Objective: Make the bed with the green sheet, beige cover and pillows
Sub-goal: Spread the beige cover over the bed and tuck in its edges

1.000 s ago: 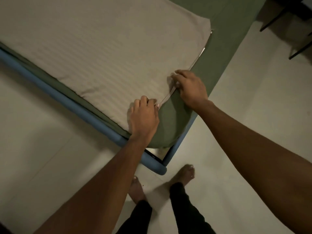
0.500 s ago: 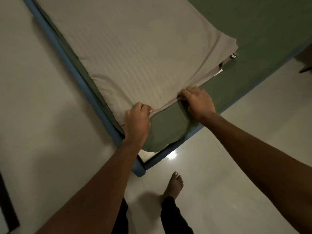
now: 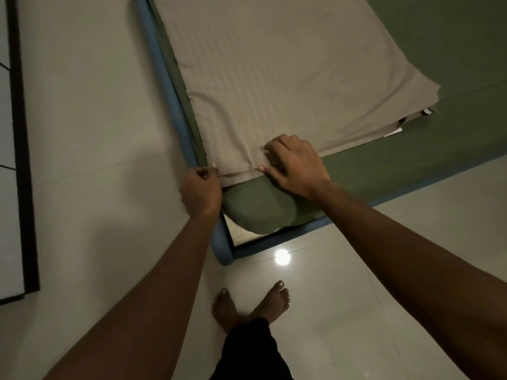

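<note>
A beige cover [image 3: 277, 78], folded and faintly striped, lies on the green sheet [image 3: 439, 37] that wraps the mattress. My left hand [image 3: 201, 187] pinches the cover's near corner at the bed's left edge. My right hand [image 3: 295, 163] holds the cover's near edge a little to the right, fingers curled over the fabric. The green sheet's corner [image 3: 258, 212] bulges over the mattress corner just below both hands. No pillows are in view.
A blue bed frame [image 3: 170, 105] runs along the left side and meets the foot rail at a corner [image 3: 225, 256]. Pale tiled floor [image 3: 82, 133] surrounds the bed. A dark-framed panel [image 3: 22, 160] stands at the far left. My bare feet [image 3: 252, 303] stand near the corner.
The view has swung round the bed corner. My left hand moved out to the cover's corner at the left edge, and my right hand shifted closer along the near edge.
</note>
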